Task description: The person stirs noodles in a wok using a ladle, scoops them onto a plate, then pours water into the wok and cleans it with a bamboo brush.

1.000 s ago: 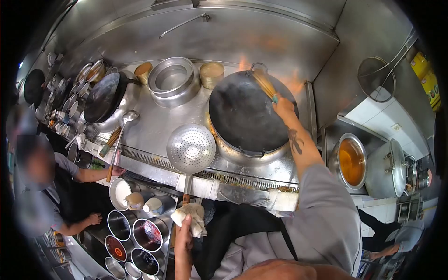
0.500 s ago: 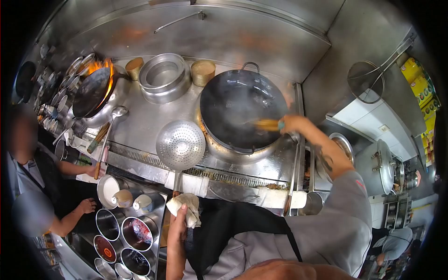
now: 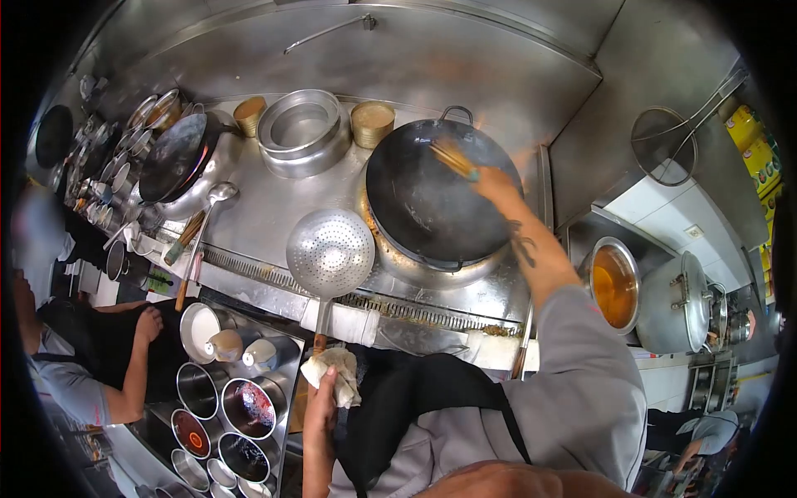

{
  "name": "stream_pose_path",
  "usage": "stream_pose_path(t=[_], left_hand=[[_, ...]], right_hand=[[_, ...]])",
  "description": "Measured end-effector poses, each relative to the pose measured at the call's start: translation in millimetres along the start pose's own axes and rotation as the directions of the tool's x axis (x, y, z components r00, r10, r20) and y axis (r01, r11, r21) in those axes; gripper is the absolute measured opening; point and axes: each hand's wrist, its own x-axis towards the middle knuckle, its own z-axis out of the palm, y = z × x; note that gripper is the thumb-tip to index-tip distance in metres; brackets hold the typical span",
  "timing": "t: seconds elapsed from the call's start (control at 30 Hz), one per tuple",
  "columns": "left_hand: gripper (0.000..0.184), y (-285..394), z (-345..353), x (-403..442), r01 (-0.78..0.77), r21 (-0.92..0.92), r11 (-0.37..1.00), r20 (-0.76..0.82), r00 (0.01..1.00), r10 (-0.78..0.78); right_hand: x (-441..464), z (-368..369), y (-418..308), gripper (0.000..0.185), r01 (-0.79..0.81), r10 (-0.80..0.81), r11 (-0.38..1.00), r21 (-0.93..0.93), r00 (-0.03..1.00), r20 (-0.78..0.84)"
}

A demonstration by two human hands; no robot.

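My right hand [image 3: 495,186] grips a bamboo wok brush [image 3: 453,159] with a greenish band. The bristles, blurred by motion, are over the far inner side of a large black wok [image 3: 415,199], which sits on a burner. Low in the view, my left hand [image 3: 320,407] is closed on a crumpled off-white cloth [image 3: 339,373]. A perforated skimmer [image 3: 330,253] lies across the range's front edge, its wooden handle end meeting the cloth. Whether that handle is also in my grip is hidden.
Another wok [image 3: 174,158] stands on the left burner, with a ladle [image 3: 222,192] and second brush [image 3: 184,238] nearby. Sauce pots [image 3: 249,408] fill the left cart, beside a co-worker [image 3: 124,365]. A pot of amber liquid [image 3: 614,286] stands right.
My right hand and the brush have moved from the wok's near right side to its far side. Flames at the left wok have died down. The co-worker's arms have shifted.
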Motion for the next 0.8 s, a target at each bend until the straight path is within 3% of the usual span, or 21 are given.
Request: stream_pose_path(t=[0.07, 0.13, 0.17, 0.27, 0.33, 0.4, 0.5, 0.6, 0.7, 0.73, 0.77, 0.8], left_hand=[[0.05, 13.7, 15.4, -10.8, 0.022, 0.026, 0.999, 0.024, 0.999, -0.023], [0.051, 19.0, 21.3, -12.8, 0.024, 0.062, 0.998, 0.006, 1.0, -0.025], [0.052, 21.8, 19.8, -13.1, 0.026, 0.049, 0.998, 0.059, 0.998, -0.028], [0.052, 9.9, 3.8, -3.6, 0.011, -0.006, 1.0, -0.005, 1.0, -0.011], [0.051, 10.4, -0.1, -1.3, -0.044, -0.017, 0.999, 0.011, 0.999, 0.044], [0.05, 11.2, 0.6, 0.6, -0.051, -0.02, 0.998, 0.008, 0.999, 0.051], [0.053, 18.9, 13.8, 5.4, -0.032, 0.043, 0.999, 0.101, 0.994, 0.027], [0.05, 22.2, 18.8, 5.0, -0.065, 0.04, 0.997, 0.103, 0.993, 0.061], [0.054, 18.3, 9.9, 0.8, -0.054, 0.015, 0.998, 0.047, 0.998, 0.053], [0.054, 16.1, 3.8, 0.7, -0.051, 0.001, 0.999, 0.026, 0.998, 0.051], [0.053, 10.7, -6.1, 0.9, -0.052, -0.012, 0.999, 0.007, 0.999, 0.052], [0.053, 5.6, -14.7, 1.0, -0.05, -0.022, 0.999, -0.01, 0.999, 0.05]], right_hand=[[-10.3, 29.9, -48.7, 0.03, 0.212, -0.208, 0.972, 0.105, 0.977, -0.051], [-57.1, 31.5, -78.9, 0.028, 0.254, -0.308, 0.911, 0.326, 0.943, 0.124], [-82.8, 25.2, -77.9, 0.03, 0.29, -0.343, 0.917, 0.274, 0.924, 0.171], [-117.0, -6.5, -20.2, 0.035, 0.476, -0.489, 0.871, 0.12, 0.821, 0.294], [-95.8, -54.2, 12.1, 0.037, 0.296, -0.234, 0.955, -0.022, 0.799, 0.554], [-52.0, -73.6, 31.9, 0.041, 0.219, 0.018, 0.895, -0.389, 0.852, 0.523], [-5.9, -25.3, 51.0, 0.049, -0.002, 0.042, 0.936, -0.352, 0.993, 0.106], [-51.2, 16.3, 10.2, 0.043, 0.017, 0.017, 0.957, -0.288, 0.993, 0.113], [-86.9, -39.2, 22.9, 0.045, 0.027, -0.047, 0.997, 0.077, 0.961, 0.272], [-64.2, -40.8, 55.1, 0.065, -0.003, -0.042, 0.993, 0.115, 0.922, 0.384], [-38.0, -28.8, 90.0, 0.057, 0.048, -0.045, 0.999, -0.004, 0.961, 0.271], [-22.2, -29.6, 83.8, 0.054, 0.023, -0.021, 1.0, -0.009, 0.981, 0.193]])
